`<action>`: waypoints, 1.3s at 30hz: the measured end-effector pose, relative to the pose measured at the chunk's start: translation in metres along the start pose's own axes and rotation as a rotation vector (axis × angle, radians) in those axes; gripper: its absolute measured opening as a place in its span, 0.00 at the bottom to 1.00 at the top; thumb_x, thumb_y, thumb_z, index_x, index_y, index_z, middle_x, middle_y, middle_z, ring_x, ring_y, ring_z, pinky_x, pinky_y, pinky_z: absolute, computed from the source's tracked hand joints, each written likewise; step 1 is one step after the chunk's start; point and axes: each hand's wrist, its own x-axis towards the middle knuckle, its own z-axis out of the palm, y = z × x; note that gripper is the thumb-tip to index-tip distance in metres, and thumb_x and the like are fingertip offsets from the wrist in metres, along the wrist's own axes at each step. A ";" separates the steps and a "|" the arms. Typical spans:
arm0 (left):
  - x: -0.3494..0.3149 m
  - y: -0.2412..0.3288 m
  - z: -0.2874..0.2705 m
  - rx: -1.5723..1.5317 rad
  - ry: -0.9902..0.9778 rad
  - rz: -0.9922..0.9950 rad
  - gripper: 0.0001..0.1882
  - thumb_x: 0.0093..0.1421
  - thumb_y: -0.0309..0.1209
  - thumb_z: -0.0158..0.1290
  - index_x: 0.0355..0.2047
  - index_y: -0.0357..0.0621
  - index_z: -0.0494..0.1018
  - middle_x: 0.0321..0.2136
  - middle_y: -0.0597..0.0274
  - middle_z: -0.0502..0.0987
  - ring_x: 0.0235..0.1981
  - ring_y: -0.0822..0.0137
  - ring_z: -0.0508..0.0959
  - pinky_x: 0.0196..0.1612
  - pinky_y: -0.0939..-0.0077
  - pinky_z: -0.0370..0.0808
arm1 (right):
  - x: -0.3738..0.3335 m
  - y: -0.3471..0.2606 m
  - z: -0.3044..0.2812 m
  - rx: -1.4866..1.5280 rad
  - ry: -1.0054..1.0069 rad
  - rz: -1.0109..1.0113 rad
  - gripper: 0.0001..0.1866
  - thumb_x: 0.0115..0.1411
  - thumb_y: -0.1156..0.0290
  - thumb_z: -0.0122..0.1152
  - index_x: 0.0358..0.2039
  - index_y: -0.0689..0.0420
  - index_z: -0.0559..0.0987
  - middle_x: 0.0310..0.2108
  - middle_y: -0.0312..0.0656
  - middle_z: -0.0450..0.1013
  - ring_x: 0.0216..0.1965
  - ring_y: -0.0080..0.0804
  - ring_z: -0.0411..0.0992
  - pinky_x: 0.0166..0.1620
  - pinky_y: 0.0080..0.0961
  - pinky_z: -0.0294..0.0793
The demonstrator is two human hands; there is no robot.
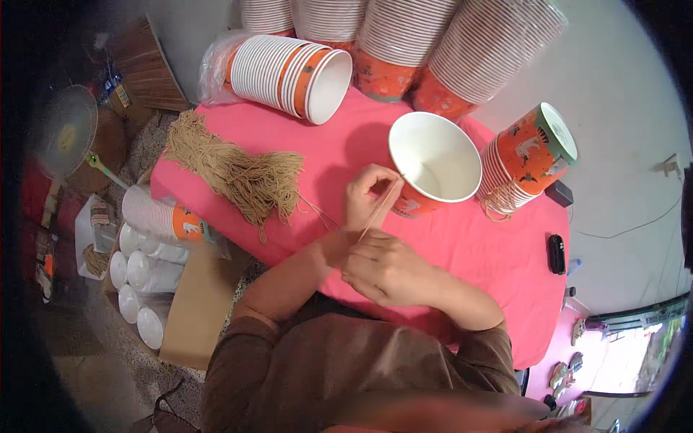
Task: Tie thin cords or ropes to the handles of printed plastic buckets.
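Note:
My left hand [372,195] pinches a thin tan string [377,211] between thumb and fingers, right against the near left side of a paper bucket [411,205]. This bucket stands upright, white inside and orange printed outside. Closer to my body, my right hand [386,268] is curled closed around the lower part of the same string, which runs between both hands. A large bundle of tan strings [238,169] lies to the left on the pink cloth [462,289], with a few loose strands trailing toward my left wrist.
A nested bucket stack [281,76] lies on its side behind the bundle. Wrapped stacks [498,47] stand at the back. An upside-down stack [530,144] with loose strings stands right, near a black object [556,254]. On the left floor, a cardboard box [198,307] holds wrapped white stacks.

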 end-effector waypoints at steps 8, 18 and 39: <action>0.021 -0.016 -0.042 0.105 -0.172 -0.248 0.06 0.56 0.23 0.57 0.33 0.37 0.71 0.25 0.65 0.74 0.26 0.79 0.73 0.29 0.81 0.71 | -0.009 -0.024 -0.061 0.298 0.049 0.434 0.02 0.51 0.77 0.62 0.26 0.59 0.77 0.19 0.39 0.71 0.19 0.30 0.69 0.25 0.25 0.67; -0.003 0.041 -0.007 0.492 -0.511 0.198 0.17 0.60 0.39 0.52 0.48 0.48 0.70 0.38 0.54 0.76 0.34 0.53 0.79 0.33 0.59 0.77 | -0.020 -0.024 -0.089 1.121 0.106 0.747 0.02 0.51 0.84 0.60 0.27 0.67 0.77 0.22 0.41 0.74 0.19 0.21 0.70 0.22 0.17 0.67; 0.020 0.093 -0.044 -0.550 -0.593 -0.762 0.18 0.69 0.33 0.38 0.52 0.35 0.67 0.32 0.62 0.74 0.25 0.76 0.73 0.25 0.84 0.68 | -0.028 0.029 -0.087 1.061 0.489 0.569 0.05 0.61 0.77 0.55 0.36 0.63 0.77 0.26 0.43 0.78 0.22 0.24 0.75 0.24 0.16 0.72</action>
